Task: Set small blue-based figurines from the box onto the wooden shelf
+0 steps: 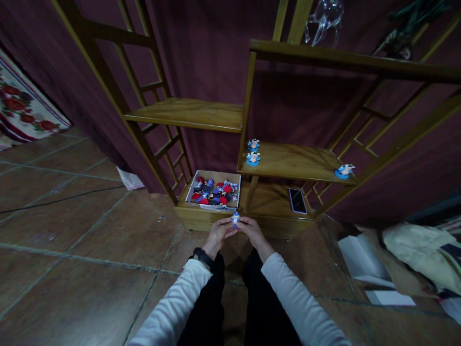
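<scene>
A small purple-and-white figurine (235, 219) is held upright between my two hands, in front of the low shelf. My left hand (218, 234) pinches it from the left, and my right hand (251, 229) grips its right side. Just beyond, an open cardboard box (190, 193) sits on the bottom shelf, filled with a jumble of figurines on red, blue and black round bases. On the middle right shelf (288, 158), two figurines on blue bases (253, 158) stand at the left end. Another blue-based figurine (345, 171) is at that shelf's right end.
A phone (297, 201) lies on the bottom shelf at the right. The upper left shelf (187, 113) juts out above the box. Clear glass ornament (326, 19) stands on the top shelf. White boxes (365, 259) and a pale bag (421, 254) lie on the tiled floor at the right.
</scene>
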Tool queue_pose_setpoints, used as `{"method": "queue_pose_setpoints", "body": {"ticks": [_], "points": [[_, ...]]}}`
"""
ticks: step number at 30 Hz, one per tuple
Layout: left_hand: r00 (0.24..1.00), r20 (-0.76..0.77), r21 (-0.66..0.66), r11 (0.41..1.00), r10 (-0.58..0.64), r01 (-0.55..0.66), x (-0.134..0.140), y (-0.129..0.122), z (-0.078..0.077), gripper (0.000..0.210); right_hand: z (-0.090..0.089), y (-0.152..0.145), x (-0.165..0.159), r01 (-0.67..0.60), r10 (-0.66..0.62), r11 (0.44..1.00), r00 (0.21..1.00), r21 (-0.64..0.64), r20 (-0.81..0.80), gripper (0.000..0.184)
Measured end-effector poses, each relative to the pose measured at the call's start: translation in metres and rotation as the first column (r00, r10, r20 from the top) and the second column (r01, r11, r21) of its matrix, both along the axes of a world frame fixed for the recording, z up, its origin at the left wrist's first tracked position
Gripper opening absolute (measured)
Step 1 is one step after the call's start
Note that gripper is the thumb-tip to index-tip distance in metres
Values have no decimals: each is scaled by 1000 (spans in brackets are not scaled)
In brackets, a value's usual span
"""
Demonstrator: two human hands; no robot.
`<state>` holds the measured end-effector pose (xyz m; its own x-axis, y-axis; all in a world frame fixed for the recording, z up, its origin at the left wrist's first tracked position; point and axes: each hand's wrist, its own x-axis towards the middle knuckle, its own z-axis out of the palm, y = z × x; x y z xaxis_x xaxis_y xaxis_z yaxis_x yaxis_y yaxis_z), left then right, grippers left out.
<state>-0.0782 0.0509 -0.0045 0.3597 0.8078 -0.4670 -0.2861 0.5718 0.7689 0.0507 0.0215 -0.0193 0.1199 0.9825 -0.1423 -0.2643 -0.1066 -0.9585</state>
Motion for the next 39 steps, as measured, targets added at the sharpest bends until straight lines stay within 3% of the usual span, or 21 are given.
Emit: {"method": "queue_pose_setpoints", "body": {"ticks": [7, 16, 25, 31, 39], "points": [[997, -53, 105, 993, 59, -53, 8, 4, 0, 22, -2, 6, 4, -9, 8, 999, 1000, 49, 23, 32], [985, -172, 273, 962, 28, 20, -3, 10, -4, 30, 3, 8, -6, -38, 30, 988, 998, 151, 56, 34], [997, -81, 84, 996, 3, 4, -8, -12, -6, 28, -13, 5, 1, -100, 95, 993, 992, 57, 87, 28], [1000, -7, 52, 998, 27, -26, -5, -20, -7, 20, -16, -5, 7, -67, 64, 997, 995, 28, 81, 26], [995, 96, -7, 1000, -18, 19, -4, -14, -14, 18, -10, -12, 6, 22, -20, 999, 997, -24, 70, 32]]}}
